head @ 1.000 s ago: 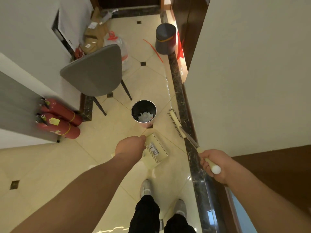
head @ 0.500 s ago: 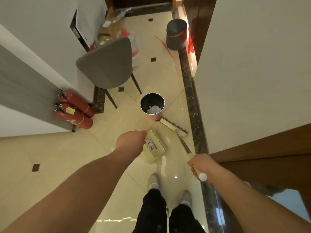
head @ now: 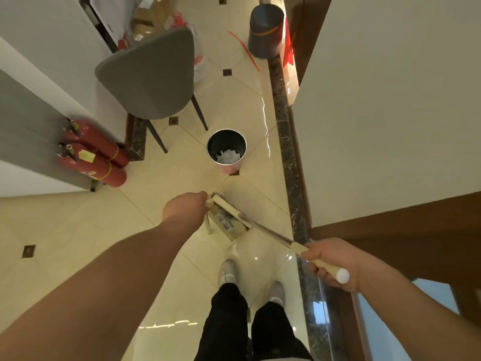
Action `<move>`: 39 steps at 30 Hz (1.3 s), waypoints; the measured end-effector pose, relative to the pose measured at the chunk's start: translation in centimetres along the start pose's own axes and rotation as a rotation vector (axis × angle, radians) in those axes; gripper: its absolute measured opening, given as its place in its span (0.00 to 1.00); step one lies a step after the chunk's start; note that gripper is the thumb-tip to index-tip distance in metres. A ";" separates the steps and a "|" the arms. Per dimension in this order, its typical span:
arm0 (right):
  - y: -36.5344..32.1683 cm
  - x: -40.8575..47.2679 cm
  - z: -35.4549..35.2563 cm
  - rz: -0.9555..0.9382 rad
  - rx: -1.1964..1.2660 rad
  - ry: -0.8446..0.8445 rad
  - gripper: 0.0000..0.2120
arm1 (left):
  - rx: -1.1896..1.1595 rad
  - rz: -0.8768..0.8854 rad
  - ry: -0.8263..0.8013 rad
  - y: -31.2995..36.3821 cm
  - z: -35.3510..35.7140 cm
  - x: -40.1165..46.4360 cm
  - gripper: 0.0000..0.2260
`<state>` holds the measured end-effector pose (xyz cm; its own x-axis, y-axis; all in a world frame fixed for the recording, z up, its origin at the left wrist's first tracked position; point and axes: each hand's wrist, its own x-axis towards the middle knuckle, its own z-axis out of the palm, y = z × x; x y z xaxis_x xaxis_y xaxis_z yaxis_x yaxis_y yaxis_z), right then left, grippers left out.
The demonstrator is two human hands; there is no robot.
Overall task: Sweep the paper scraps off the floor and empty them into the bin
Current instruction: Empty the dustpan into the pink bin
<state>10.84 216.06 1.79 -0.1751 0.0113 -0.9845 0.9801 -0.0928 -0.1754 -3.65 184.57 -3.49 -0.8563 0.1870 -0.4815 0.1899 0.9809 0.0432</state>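
Observation:
A small round metal bin [head: 226, 150] stands on the tiled floor ahead of me, with white paper scraps [head: 228, 156] lying in its bottom. My left hand [head: 185, 209] is closed on the handle of a cream dustpan [head: 225, 225], held low just in front of my feet. My right hand [head: 333, 261] grips the cream end of the broom handle [head: 326, 267]. The broom head [head: 229, 209] rests across the top of the dustpan, right by my left hand. I see no scraps on the floor around the bin.
A grey chair [head: 153, 74] stands left of the bin, two red fire extinguishers [head: 95, 155] lie by the left wall. A dark lidded bin [head: 265, 29] stands far down the hall. The right wall [head: 390, 100] is close; my feet [head: 250, 280] are below the dustpan.
The broom head has swung left from the floor by the right wall onto the dustpan. My right hand moved right and lower; the left hand with the dustpan stayed roughly in place.

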 end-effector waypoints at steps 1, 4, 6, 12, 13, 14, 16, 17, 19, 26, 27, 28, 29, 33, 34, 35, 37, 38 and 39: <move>0.1 -0.4 0.4 -0.021 -0.038 0.014 0.12 | -0.007 -0.003 -0.003 0.0 -0.1 -0.3 0.10; 0.4 -0.7 1.7 -0.070 -0.105 0.063 0.13 | 0.001 0.010 0.007 0.4 -0.6 -1.6 0.11; 0.2 -0.6 2.1 -0.076 -0.040 0.109 0.13 | 0.014 0.027 0.021 0.4 -1.4 -2.4 0.12; -1.3 -1.6 1.2 -0.155 0.289 0.118 0.09 | 0.054 0.008 0.091 0.4 -5.4 -6.0 0.14; -1.6 -1.6 0.8 -0.165 0.340 0.097 0.08 | 0.061 0.008 0.112 0.4 -6.2 -6.7 0.14; -1.9 -1.8 0.4 -0.171 0.418 0.067 0.07 | 0.068 0.012 0.130 0.4 -7.1 -7.4 0.13; -2.7 -2.5 0.2 -0.179 0.563 -0.007 0.05 | 0.107 0.028 0.169 0.6 -9.0 -9.1 0.12; -3.2 -2.5 0.2 -0.188 0.610 -0.047 0.04 | 0.136 0.036 0.185 0.7 -10.2 -9.9 0.12; -3.8 -2.4 0.5 -0.207 0.682 -0.104 0.05 | 0.195 0.059 0.220 0.9 -12.7 -11.2 0.11; -4.5 -4.4 3.2 -0.283 0.734 -0.193 0.06 | 0.416 0.150 0.337 3.3 -21.3 -15.2 0.08; -4.5 -4.8 3.6 -0.292 0.735 -0.204 0.07 | 0.462 0.176 0.339 3.9 -21.8 -15.6 0.08; -4.3 -5.1 3.9 -0.299 0.732 -0.215 0.08 | 0.509 0.210 0.331 4.3 -21.8 -15.8 0.09; -4.2 -5.3 4.1 -0.304 0.728 -0.216 0.08 | 0.567 0.253 0.326 4.8 -21.6 -15.9 0.12; -3.8 -6.2 4.6 -0.322 0.707 -0.185 0.15 | 0.812 0.485 0.306 5.1 -19.9 -15.9 0.15; -3.7 -6.4 4.6 -0.326 0.700 -0.183 0.16 | 0.861 0.515 0.296 5.0 -19.5 -15.9 0.14; -3.6 -6.7 4.6 -0.333 0.695 -0.189 0.15 | 0.907 0.535 0.282 4.9 -19.2 -15.6 0.15; -3.5 -7.3 4.5 -0.351 0.682 -0.210 0.12 | 0.956 0.560 0.273 5.0 -19.0 -15.4 0.16; -3.3 -7.8 4.5 -0.359 0.672 -0.222 0.09 | 0.975 0.565 0.275 5.2 -19.1 -15.4 0.16; -3.2 -8.1 4.4 -0.361 0.657 -0.225 0.07 | 0.994 0.569 0.275 5.6 -19.2 -15.2 0.16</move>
<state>8.71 211.83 10.39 -0.5563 -0.0429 -0.8299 0.6149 -0.6930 -0.3764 1.26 188.26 20.87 -0.5793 0.7086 -0.4028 0.7649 0.3018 -0.5691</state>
